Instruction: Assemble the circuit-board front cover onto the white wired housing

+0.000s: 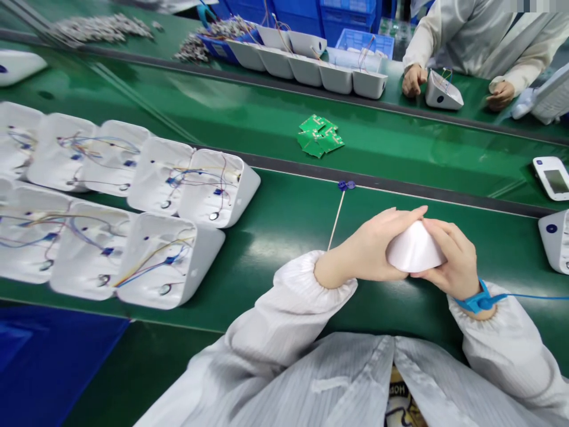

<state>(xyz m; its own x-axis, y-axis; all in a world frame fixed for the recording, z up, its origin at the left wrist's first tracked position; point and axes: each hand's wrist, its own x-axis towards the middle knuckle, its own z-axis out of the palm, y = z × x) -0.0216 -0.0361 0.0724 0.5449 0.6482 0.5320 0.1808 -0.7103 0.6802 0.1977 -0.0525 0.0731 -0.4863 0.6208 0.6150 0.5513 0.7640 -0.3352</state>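
Your left hand (367,252) and right hand (453,261) both clamp one white housing (414,249) above the desk (284,231); open wired housings (171,261) sit left of it.

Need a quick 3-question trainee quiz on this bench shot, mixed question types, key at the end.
1. True or false: both hands grip one white shell.
2. Which wrist wears the blue strap? A) left B) right C) neither
3. Fill in: the green circuit boards lie on the ____ belt, between the person and the co-worker.

Key
1. True: the left hand and the right hand wrap it from either side.
2. B: a blue cord runs from it to the right.
3. Green: they sit in a small loose heap, apart from the open white shells with wires at the left.
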